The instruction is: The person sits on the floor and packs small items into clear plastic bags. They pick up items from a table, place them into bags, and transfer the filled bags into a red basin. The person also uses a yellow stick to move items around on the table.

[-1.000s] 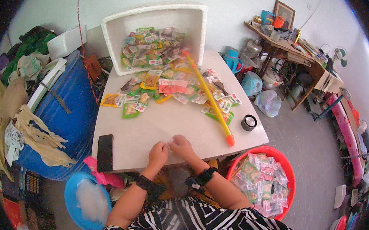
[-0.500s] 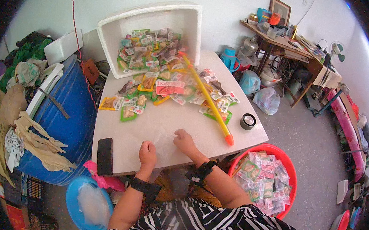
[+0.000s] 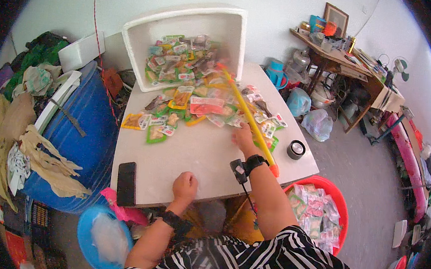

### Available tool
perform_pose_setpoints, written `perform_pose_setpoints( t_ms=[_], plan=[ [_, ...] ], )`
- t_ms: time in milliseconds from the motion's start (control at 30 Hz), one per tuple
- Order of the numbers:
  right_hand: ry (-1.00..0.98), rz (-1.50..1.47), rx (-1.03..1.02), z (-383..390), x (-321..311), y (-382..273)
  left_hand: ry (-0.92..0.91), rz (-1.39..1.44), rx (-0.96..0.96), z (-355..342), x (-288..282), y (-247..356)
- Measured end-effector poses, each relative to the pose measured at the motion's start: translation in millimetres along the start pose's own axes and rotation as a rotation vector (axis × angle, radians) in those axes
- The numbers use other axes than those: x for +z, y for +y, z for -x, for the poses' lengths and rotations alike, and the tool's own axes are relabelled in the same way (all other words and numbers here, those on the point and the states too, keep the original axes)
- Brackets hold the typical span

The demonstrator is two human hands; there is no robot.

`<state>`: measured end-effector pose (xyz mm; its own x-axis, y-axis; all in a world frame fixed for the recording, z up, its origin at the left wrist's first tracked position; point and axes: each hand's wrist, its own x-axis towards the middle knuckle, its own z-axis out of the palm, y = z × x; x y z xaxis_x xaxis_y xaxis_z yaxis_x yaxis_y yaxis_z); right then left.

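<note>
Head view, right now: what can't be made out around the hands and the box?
Head view, now:
Whether the right hand grips any packets: its own back hides the fingertips.
What the left hand holds, if anything: curled fingers cover it.
The foam box's lower inner side: heaped packets cover it.
The striped shirt's rest: lower edge cuts it.

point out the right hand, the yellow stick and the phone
Right hand (image 3: 244, 139): head view, back of the hand.
Yellow stick (image 3: 248, 116): head view, about midway along its shaft.
Phone (image 3: 127, 183): head view, middle of its dark upper face.

R hand (image 3: 244, 137) extended fwd; L hand (image 3: 185, 186) curled, nr body.
</note>
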<state>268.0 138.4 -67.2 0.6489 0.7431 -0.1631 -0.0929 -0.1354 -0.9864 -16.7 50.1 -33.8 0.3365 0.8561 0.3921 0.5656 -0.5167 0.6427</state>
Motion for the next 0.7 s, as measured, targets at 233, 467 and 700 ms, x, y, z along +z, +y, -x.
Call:
perform_pose_setpoints(
  t_ms=[233,467,700],
  plan=[
    [0.065,0.341,-0.375,-63,-23,55,-0.003,0.023,0.086,-4,10,6],
    [0.039,0.323,-0.306,47,-33,5,0.066,0.034,0.089,0,15,-2],
    [0.128,0.39,-0.458,147,-52,-22,0.068,0.039,0.073,-2,12,5]
  ],
)
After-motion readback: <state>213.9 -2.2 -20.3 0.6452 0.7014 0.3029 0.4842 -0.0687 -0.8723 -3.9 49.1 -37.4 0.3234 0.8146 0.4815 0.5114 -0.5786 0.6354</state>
